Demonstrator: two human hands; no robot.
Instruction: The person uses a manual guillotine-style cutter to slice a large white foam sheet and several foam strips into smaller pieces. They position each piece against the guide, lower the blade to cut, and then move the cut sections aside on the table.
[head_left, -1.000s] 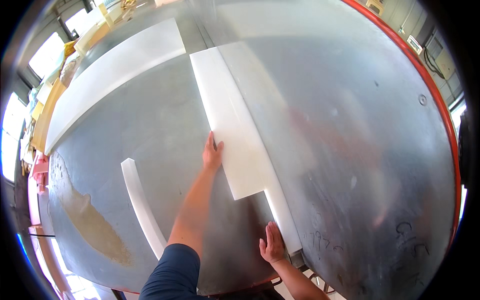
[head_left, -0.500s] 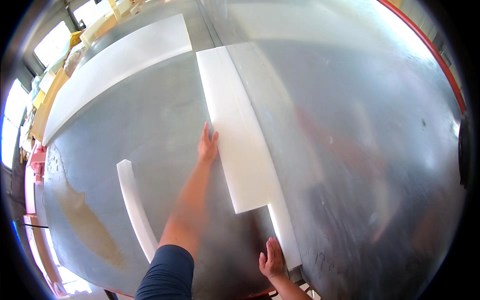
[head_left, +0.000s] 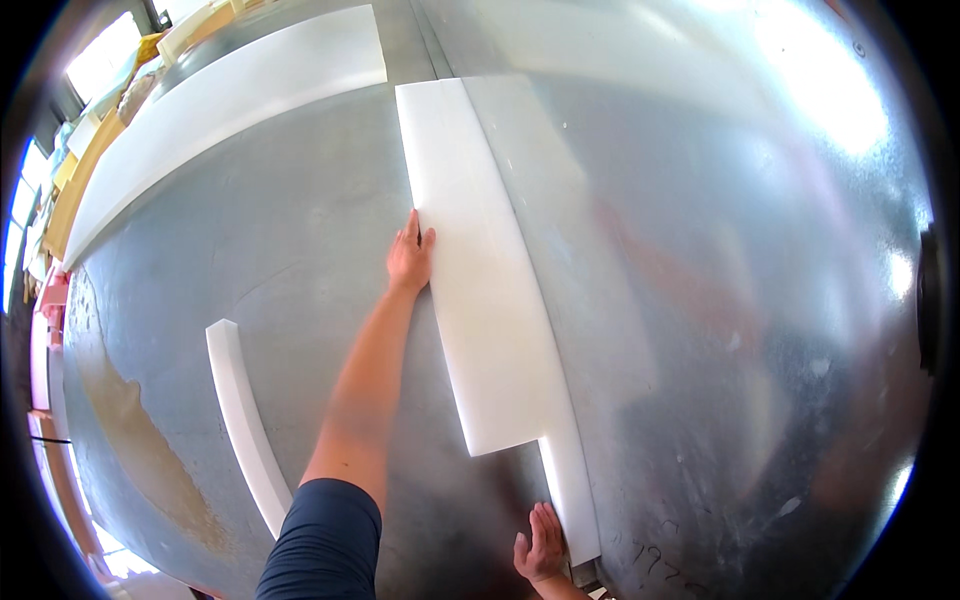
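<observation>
The notched white foam-like board (head_left: 485, 270) lies flat at mid-table (head_left: 300, 220), already notched and, I judge, lined along the seam (head_left: 430, 45). Left hand (head_left: 409, 258) at nine o'clock, right hand (head_left: 543, 545) at six touch it, each grip unclenched. The white strip (head_left: 240, 410) lies apart, at eight.

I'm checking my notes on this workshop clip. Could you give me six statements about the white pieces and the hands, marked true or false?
1. The left hand touches the left edge of the notched white piece. True.
2. The wide white panel lies to the right of the notched white piece. False: it lies to its left.
3. The right hand is beside the narrow near end of the notched white piece. True.
4. The notch is at the far end. False: it is at the near end, on the left.
5. The narrow white strip lies left of the left forearm. True.
6. The hands are on opposite sides of the notched white piece. False: both are on its left.
</observation>
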